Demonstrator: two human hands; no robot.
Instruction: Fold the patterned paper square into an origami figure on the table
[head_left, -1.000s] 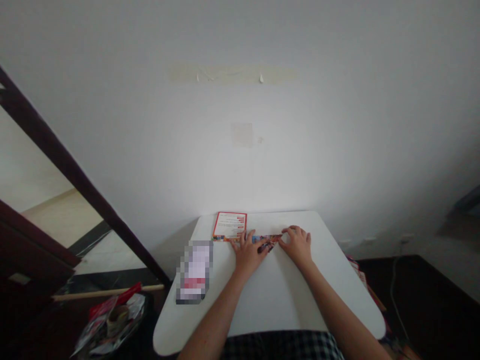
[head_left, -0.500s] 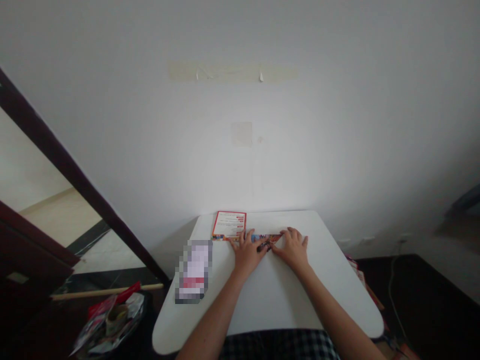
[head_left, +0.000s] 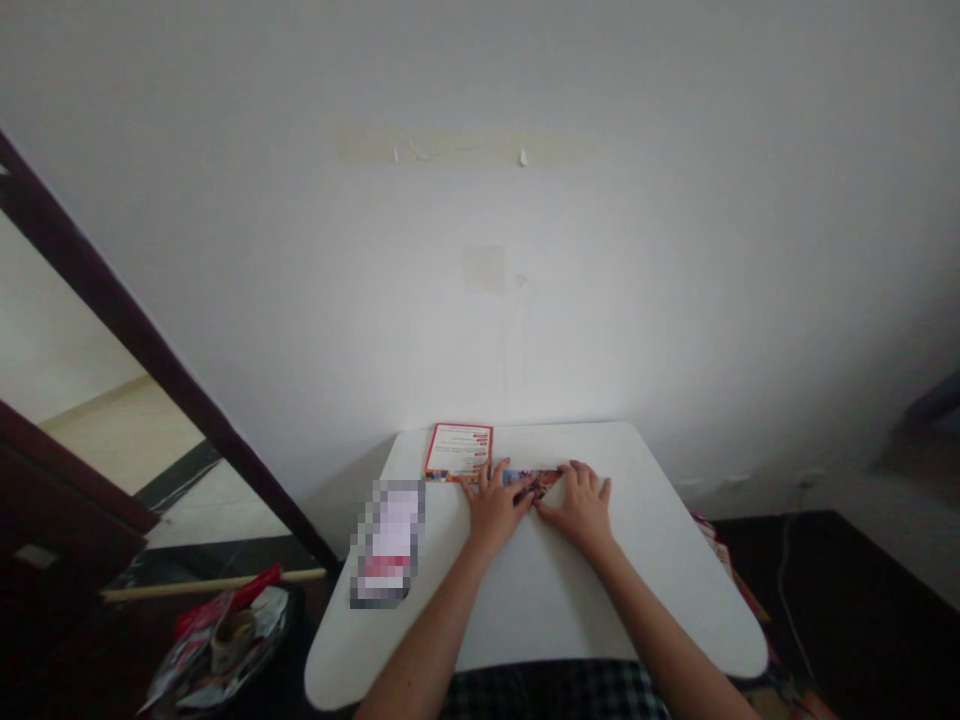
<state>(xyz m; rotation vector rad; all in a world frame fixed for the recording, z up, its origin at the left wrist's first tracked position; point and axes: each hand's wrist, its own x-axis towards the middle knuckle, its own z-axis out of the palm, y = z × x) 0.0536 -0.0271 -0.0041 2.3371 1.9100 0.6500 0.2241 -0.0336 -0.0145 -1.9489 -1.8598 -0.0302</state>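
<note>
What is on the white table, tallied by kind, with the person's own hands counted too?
Hands: 2 (left hand, right hand)
Printed paper: 1, seemingly one folded piece, partly covered by the hands
Pixelated item: 1, too masked to identify
Total: 4

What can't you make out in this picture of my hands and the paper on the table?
All in the head view:
- Middle of the colorful paper: hidden by the left hand.
- Anything under the right hand: hidden by that hand.
- Words on the red-edged card: too small and blurred.
- Details of the object on the table's left: pixelated.
- Dark thing at far right: blurred, cut off by the right edge.
</note>
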